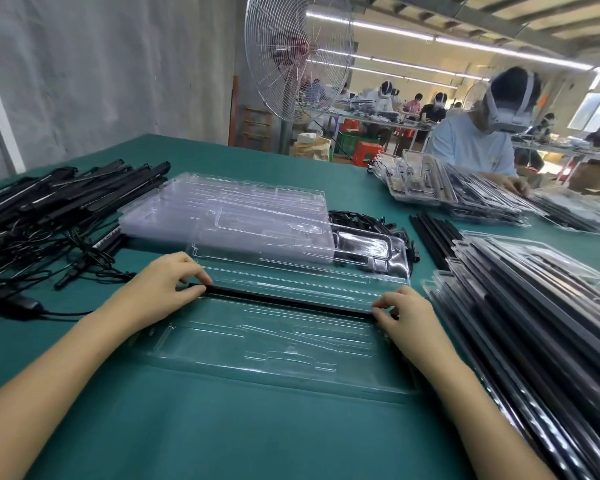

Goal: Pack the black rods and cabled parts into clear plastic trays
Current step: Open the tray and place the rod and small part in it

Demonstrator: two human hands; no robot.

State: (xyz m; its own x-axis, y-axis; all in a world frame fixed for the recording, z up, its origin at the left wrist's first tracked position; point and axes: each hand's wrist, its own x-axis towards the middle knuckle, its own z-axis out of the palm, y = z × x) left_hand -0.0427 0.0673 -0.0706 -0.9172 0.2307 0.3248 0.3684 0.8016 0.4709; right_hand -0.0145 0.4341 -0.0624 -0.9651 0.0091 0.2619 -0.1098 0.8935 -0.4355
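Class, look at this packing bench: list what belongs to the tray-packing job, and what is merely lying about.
In the job: black rod, left hand, right hand, open clear tray, empty tray stack, cabled parts, packed trays.
Merely about: standing fan, red stool, cardboard box.

Rod (288, 301) across tray (257, 362); cabled parts (49, 209) left, packed trays (534, 289) right.

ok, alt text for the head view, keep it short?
Left hand and right hand pinch the ends of a black rod lying along a clear tray on a green table. Cabled rods are piled at left, empty trays behind, packed trays stacked at right; another person works across the table.
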